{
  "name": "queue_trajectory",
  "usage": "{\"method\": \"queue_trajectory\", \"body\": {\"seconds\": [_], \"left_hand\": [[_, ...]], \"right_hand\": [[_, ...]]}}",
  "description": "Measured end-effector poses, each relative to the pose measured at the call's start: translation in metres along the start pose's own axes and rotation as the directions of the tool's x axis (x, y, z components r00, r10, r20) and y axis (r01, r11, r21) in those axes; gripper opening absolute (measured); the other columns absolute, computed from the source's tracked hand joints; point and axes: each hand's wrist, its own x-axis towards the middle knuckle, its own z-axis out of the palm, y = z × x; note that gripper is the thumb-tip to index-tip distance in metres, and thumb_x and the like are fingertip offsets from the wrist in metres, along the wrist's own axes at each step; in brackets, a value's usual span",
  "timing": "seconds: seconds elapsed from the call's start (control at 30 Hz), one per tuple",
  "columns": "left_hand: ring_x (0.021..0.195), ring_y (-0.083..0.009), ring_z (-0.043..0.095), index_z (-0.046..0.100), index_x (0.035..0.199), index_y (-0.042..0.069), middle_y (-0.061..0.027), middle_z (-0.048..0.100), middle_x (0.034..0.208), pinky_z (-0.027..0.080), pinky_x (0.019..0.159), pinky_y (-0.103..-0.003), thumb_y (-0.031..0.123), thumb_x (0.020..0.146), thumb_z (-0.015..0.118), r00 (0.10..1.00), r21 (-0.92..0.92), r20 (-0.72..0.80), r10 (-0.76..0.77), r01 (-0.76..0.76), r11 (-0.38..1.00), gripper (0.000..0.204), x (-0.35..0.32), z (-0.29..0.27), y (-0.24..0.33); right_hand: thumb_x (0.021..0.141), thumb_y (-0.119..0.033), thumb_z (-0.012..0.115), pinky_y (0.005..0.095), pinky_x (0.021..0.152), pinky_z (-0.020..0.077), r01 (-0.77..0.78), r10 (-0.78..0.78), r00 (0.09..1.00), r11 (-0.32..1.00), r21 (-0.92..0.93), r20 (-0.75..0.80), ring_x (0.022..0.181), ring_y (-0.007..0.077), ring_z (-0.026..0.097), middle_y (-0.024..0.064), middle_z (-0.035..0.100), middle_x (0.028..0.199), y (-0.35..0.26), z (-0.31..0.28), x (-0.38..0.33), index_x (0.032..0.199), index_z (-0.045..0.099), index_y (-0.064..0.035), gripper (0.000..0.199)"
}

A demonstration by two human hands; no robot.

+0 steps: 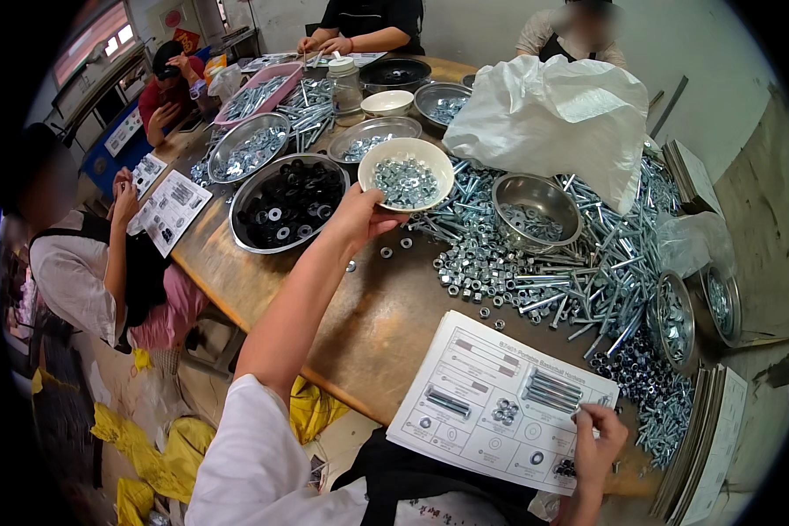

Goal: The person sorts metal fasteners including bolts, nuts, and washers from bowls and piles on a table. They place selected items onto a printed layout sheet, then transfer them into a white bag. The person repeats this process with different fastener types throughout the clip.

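Observation:
My left hand [359, 219] reaches forward over the table and grips the edge of a cream bowl [445, 168] holding many small silver hardware pieces. At the near edge, my right hand [600, 438] is over the right side of a stack of printed sheets [491, 469]. Its fingers are pinched near the ends of several long bolts [552, 388] lying on the top sheet; what is between the fingertips is too small to name. Also on that sheet lie shorter bolts [448, 402], a cluster of nuts [505, 410], a ring-shaped washer [536, 458] and small dark pieces [566, 468].
A heap of bolts and nuts [517, 276] covers the table's right, with a steel bowl [548, 195] and a white plastic bag [543, 114]. Left of my arm stands a pan [237, 223] of black washers. Sheet stacks [719, 447] line the right edge. Other people sit around the table.

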Motion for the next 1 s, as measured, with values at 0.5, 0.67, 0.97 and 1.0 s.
{"method": "queue_trajectory", "body": {"seconds": [0.5, 0.67, 0.97, 1.0], "left_hand": [[0.095, -0.0179, 0.067, 0.037, 0.146, 0.008, -0.0135, 0.065, 0.116, 0.056, 0.078, -0.032, 0.044, 0.100, 0.049, 0.766, 0.344, 0.568, -0.300, 0.110, 0.932, 0.059, -0.089, 0.033, -0.037], [0.110, -0.0407, 0.057, 0.059, 0.121, -0.004, -0.0255, 0.061, 0.118, 0.044, 0.097, -0.046, 0.045, 0.095, 0.047, 0.769, 0.844, 0.051, 0.638, -0.375, 0.385, 0.056, 0.090, -0.025, -0.069], [0.105, -0.0373, 0.058, 0.063, 0.117, 0.010, -0.0164, 0.064, 0.107, 0.046, 0.090, -0.045, 0.055, 0.082, 0.064, 0.765, 0.871, -0.026, 0.643, -0.299, 0.391, 0.057, 0.140, 0.032, -0.098], [0.105, -0.0380, 0.059, 0.063, 0.115, 0.007, -0.0192, 0.064, 0.110, 0.046, 0.091, -0.046, 0.054, 0.080, 0.066, 0.838, 0.823, -0.045, 0.544, -0.278, 0.496, 0.058, 0.132, 0.039, -0.087]], "right_hand": [[0.090, -0.015, 0.058, 0.0270, 0.047, 0.0584, -0.786, 0.283, 0.540, 0.507, 0.354, 0.793, 0.072, 0.0247, 0.072, 0.0200, 0.068, 0.101, -0.028, 0.136, 0.092, 0.133, 0.043, 0.0026, 0.048], [0.088, -0.015, 0.059, 0.0277, 0.044, 0.0581, -0.762, 0.278, 0.612, 0.459, 0.458, 0.740, 0.064, 0.0252, 0.070, 0.0227, 0.068, 0.096, -0.032, 0.109, 0.082, 0.131, 0.040, 0.0116, 0.054], [0.086, -0.016, 0.061, 0.0288, 0.043, 0.0558, -0.698, 0.342, 0.713, 0.419, 0.580, 0.611, 0.057, 0.0239, 0.067, 0.0226, 0.068, 0.091, -0.025, 0.055, 0.058, 0.126, 0.045, 0.0121, 0.051], [0.086, -0.016, 0.061, 0.0289, 0.042, 0.0555, -0.695, 0.354, 0.718, 0.414, 0.589, 0.599, 0.057, 0.0236, 0.067, 0.0223, 0.068, 0.091, -0.022, 0.052, 0.057, 0.126, 0.045, 0.0118, 0.051]]}}
